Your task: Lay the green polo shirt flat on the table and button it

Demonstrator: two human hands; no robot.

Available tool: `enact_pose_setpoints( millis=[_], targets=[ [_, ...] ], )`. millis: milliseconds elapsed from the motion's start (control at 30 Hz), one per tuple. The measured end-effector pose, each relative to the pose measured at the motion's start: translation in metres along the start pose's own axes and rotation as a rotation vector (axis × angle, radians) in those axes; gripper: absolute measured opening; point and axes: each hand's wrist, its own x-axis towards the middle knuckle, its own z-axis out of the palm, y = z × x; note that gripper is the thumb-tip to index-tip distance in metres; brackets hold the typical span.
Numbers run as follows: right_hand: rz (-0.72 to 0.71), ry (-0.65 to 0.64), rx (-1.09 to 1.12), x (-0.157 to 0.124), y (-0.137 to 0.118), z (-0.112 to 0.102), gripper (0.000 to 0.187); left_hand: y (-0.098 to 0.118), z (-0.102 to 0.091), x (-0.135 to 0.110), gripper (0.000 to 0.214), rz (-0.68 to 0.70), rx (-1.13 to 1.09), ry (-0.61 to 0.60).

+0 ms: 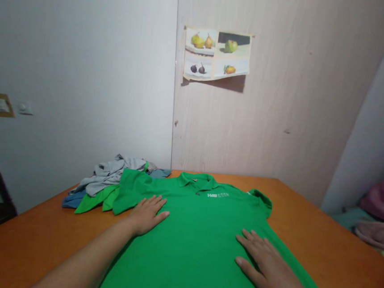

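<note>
Green polo shirt [200, 234] lay spread flat, front up, on the orange-brown table [337, 246], collar at the far end near the wall, hem running off the near edge of view. White logo print sat on the chest just right of the collar placket. Both short sleeves were out to the sides; left sleeve overlapped the edge of the clothes pile.

Left hand [147, 214] rested palm down on the shirt's left shoulder area, just inside the sleeve seam. Fingers were extended and held close together, thumb angled out to the right. Nothing pinched.

Right hand [262, 258] rested palm down on the shirt's right side, nearer than the left hand. Fingers were extended, slightly fanned, thumb out to the left. Nothing gripped either, flat contact only.

Both forearms came in from the near edge; hands sat well apart with bare green fabric between them.

Clothes pile [111, 181] sat at the far left of the table: grey garment on top, another green piece and something blue underneath, touching the shirt's left sleeve.

Fruit poster [216, 54] was taped to the wood-grain wall panel above the shirt, lower edge curling. Pink fabric [383, 210] showed at the right, off the table
</note>
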Motion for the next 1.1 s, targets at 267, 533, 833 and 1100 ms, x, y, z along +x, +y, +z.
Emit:
enact_pose_setpoints(
  millis=[267,533,833,1100],
  targets=[
    [0.092,-0.066,0.023,-0.007,-0.031,-0.007,0.069,0.016,-0.026,0.019,0.069,-0.085,0.056,-0.103],
    [0.095,-0.095,0.213,0.015,-0.021,-0.035,0.060,0.093,-0.001,0.038,0.062,0.030,-0.073,0.074],
    [0.381,0.332,0.231,0.105,0.062,-0.091,0.049,0.095,0.016,0.032,0.068,0.007,-0.051,0.020],
    [0.566,0.292,0.139,0.170,0.106,-0.082,0.045,0.094,0.020,0.034,0.072,-0.003,-0.042,-0.009]
  ],
)
